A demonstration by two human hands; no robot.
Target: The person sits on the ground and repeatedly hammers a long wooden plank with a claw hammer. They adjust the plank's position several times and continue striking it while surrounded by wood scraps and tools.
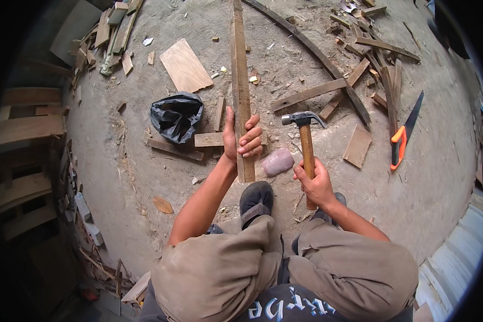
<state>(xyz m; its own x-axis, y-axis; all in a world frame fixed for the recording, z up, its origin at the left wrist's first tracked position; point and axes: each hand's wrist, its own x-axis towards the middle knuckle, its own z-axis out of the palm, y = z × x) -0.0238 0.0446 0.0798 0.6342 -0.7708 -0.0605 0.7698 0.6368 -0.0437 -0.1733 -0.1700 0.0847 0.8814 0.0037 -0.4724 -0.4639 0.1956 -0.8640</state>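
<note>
My left hand (pixel 242 139) grips a long narrow wooden plank (pixel 239 70) near its close end; the plank runs away from me across the dirt ground. A short wooden crosspiece (pixel 209 140) lies under the plank just left of that hand. My right hand (pixel 315 182) holds a claw hammer (pixel 306 140) by its wooden handle, steel head up and raised beside the plank. A pinkish translucent bag (pixel 277 161) lies on the ground between my hands. My shoe (pixel 256 198) rests just below the plank's end.
A black plastic bag (pixel 176 114) lies left of the plank. An orange-handled hand saw (pixel 405 131) lies at the right. A flat plywood sheet (pixel 185 65), several loose wood strips (pixel 306 95) and scraps cover the ground. Stacked planks (pixel 27 129) stand at the left.
</note>
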